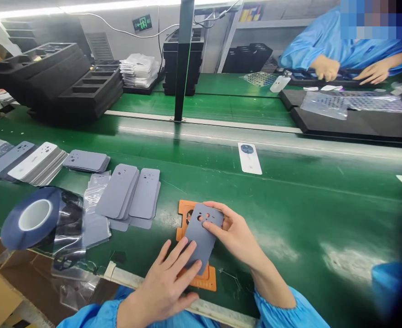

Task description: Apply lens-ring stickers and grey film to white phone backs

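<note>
A grey phone back panel [201, 241] with camera holes at its top end lies tilted over an orange fixture plate [206, 283]. My right hand [237, 232] pinches the panel's upper part, thumb on its face beside the holes and fingers behind the edge. With fingers spread, my left hand [170, 273] rests its fingertips along the panel's left and lower side. Left of the fixture, grey panels of the same kind [119, 191] lie in overlapping stacks, with another small pile [86, 160] behind them.
A blue film roll [11, 228] sits at the left edge, near a stack of white panels [33, 161]. Black trays [60, 82] are piled behind. One white panel [250, 161] lies on the green belt. Across the bench, a co-worker's hands [326, 68] are over a black tray.
</note>
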`<state>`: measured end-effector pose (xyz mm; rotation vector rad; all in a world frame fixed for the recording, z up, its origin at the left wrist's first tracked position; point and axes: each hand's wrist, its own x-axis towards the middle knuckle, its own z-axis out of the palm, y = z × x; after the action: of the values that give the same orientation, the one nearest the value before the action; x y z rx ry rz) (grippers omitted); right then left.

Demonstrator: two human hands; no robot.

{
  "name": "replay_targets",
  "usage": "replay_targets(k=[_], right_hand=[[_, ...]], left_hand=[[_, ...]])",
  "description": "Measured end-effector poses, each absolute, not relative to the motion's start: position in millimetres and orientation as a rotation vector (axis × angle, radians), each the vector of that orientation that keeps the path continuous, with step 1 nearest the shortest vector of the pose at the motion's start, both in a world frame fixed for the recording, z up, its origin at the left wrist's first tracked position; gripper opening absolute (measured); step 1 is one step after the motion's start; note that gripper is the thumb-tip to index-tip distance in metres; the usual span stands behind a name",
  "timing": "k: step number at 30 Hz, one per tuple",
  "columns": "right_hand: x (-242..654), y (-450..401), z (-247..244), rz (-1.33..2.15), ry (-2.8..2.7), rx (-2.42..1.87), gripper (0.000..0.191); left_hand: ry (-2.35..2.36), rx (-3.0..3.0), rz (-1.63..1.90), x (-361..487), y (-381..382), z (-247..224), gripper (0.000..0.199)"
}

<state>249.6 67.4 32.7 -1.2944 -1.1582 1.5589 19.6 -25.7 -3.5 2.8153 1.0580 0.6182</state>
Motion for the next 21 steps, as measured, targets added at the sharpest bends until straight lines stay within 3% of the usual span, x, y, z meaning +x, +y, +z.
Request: replay_targets(k=[6, 10, 21], right_hand=[[246, 67, 37, 1.515, -1.384, -1.344, 0.040], [245, 68, 39, 1.191, -1.742, -1.314, 0.031], [223, 53, 1, 0.312, -2.217, -1.513, 0.044]], left_hand=[[1.125, 2.827, 0.463, 22, -35, -13, 0.048], [1.139, 2.817, 0.445, 24, -39, -19, 0.048], [1.140, 2.829, 0.485, 24, -40, -23, 0.046]])
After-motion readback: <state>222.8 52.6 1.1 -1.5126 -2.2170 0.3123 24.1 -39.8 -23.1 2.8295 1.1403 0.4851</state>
